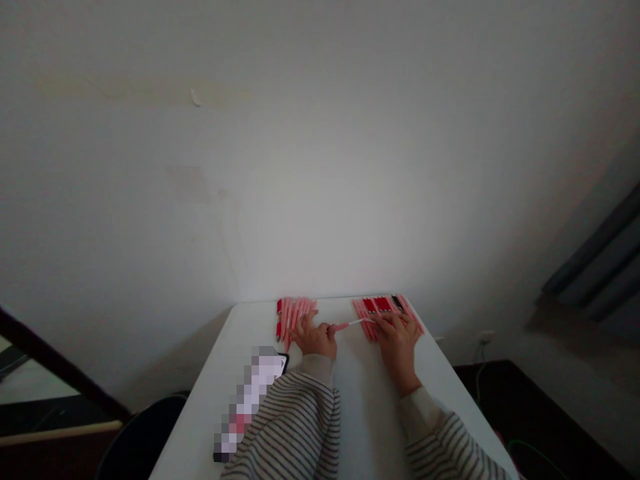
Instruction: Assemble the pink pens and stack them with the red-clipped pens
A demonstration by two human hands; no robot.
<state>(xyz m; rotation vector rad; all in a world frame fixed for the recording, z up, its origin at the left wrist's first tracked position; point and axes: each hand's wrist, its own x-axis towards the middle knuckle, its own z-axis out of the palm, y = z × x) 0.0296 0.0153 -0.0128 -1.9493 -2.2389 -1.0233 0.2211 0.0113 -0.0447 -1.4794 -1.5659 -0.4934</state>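
Observation:
Near the far edge of a white table (367,407), my left hand (316,339) is closed on the pink end of a slim pen-like stick (341,327). The stick's thin white part points right, to the fingers of my right hand (397,343), which are closed at its tip. Several pink sticks (295,313) lie beside my left hand, with red pieces (279,330) at their left. Under and behind my right hand is another row of pink sticks (359,312), with red pieces (383,304) and a black piece (398,302) among them.
A phone-like device (257,393), partly pixelated, lies on the table left of my left forearm. A pale wall (320,167) rises behind the table. A dark rounded object (143,437) stands at the lower left, and dark fabric (600,253) hangs at the right.

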